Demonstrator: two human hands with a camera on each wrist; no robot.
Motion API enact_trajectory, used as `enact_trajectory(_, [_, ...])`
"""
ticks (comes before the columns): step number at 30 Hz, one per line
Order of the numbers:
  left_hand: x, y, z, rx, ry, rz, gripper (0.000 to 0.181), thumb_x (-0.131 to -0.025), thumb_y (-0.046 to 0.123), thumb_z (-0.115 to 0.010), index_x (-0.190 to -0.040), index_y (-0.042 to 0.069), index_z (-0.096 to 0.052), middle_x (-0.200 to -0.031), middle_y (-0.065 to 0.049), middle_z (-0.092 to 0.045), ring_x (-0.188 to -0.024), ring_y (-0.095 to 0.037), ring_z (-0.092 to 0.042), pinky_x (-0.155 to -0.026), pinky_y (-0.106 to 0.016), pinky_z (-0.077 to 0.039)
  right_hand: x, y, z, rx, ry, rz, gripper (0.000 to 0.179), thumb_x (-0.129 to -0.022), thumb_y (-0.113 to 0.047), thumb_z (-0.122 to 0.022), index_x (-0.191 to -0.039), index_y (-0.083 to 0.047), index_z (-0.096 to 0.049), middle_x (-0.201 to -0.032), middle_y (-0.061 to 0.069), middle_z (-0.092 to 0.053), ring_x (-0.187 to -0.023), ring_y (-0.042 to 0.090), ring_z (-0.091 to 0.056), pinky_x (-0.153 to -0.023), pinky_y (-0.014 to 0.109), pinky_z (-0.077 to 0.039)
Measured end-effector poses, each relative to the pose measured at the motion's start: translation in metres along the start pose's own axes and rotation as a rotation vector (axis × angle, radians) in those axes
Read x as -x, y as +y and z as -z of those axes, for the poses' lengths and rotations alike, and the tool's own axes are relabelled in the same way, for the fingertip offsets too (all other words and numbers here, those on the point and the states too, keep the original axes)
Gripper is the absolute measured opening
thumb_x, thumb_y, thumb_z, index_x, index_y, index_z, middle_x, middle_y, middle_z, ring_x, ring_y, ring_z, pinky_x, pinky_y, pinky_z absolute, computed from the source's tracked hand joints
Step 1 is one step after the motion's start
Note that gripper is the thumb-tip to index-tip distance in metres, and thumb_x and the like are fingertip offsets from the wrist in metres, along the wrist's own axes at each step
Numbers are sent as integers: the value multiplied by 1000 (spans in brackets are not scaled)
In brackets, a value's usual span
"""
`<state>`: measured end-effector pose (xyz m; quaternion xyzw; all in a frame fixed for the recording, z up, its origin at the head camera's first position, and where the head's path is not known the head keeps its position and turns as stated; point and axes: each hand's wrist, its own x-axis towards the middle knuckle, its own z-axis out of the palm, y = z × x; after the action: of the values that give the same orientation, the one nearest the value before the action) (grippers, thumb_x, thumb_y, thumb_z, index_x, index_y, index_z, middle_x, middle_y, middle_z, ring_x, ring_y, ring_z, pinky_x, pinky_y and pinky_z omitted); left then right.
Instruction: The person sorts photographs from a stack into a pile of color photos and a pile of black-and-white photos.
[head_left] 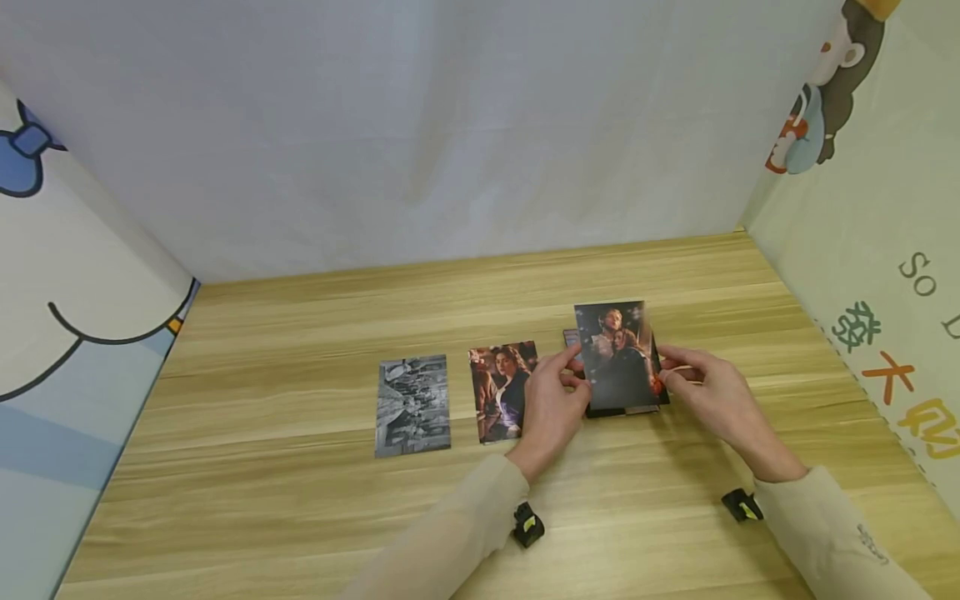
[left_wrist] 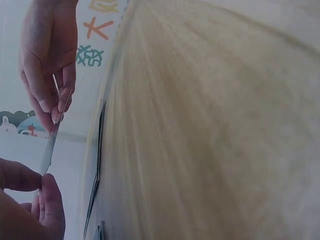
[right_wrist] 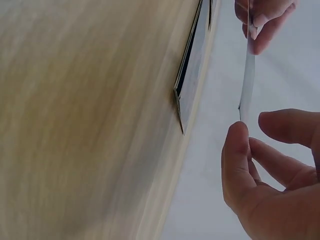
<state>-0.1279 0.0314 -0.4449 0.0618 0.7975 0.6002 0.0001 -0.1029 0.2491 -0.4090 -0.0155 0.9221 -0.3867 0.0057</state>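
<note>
Between left hand [head_left: 553, 408] and right hand [head_left: 705, 392]: held photo [head_left: 618, 358], raised clear of table [head_left: 300, 517], picture side towards the head camera, seen nearly edge-on in both wrist views. Shows two people against a dark ground.

At left hand: pinches left edge of held photo, lower half, between thumb and curled fingers; nearly closed. At right hand: pinches right edge, also lower half, thumb against fingertips, with one finger standing clear of the card in the right wrist view.

Directly below both hands: pile [head_left: 572, 337] of further cards on table, poking out past held photo at upper left and along the near edge. Cannot tell how many. Lies apart from held photo in the wrist views, with edges slightly splayed.

Just left of left hand: colour photo [head_left: 498, 396], flat on table, overlapped at its right edge by that hand in the head view. Shows a person in dark clothing. Farther left of left hand, apart from colour photo: grey photo [head_left: 412, 408], also flat.

On the near side of both hands: pale sleeves [head_left: 457, 533]. Beyond both hands: white backdrop [head_left: 375, 167]. Well right of right hand: printed wall [head_left: 840, 233] with characters and cartoon figure.
</note>
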Motion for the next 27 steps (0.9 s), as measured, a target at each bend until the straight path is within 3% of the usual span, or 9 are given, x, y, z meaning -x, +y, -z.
enact_trajectory(7, [-2,-2,0,-24,-23,10,60,-82,-11,-69,-140,0,-63,-105,-5,-66,-84,-8,-68,-65,-15,-55,-2,3,-2,8,-24,-5,45,-103,-12,-58,-144,6,-56,-128,26,-66,-115,44,-66,-77,24,-54])
enact_trajectory(21, [-4,-5,1,-173,-87,8,59,-83,-8,-69,-141,-2,-60,-107,-6,-66,-81,-8,-62,-70,-17,-51,-5,5,-3,16,-64,-7,45,-102,-10,-58,-142,11,-55,-127,27,-67,-112,41,-68,-71,20,-53])
enact_trajectory(27, [-5,-4,2,-216,-119,7,60,-82,-8,-68,-142,-4,-59,-107,-8,-66,-85,-13,-66,-72,-19,-51,-6,5,-3,34,-77,-2,45,-102,-10,-59,-140,12,-56,-126,27,-68,-111,41,-68,-70,20,-53])
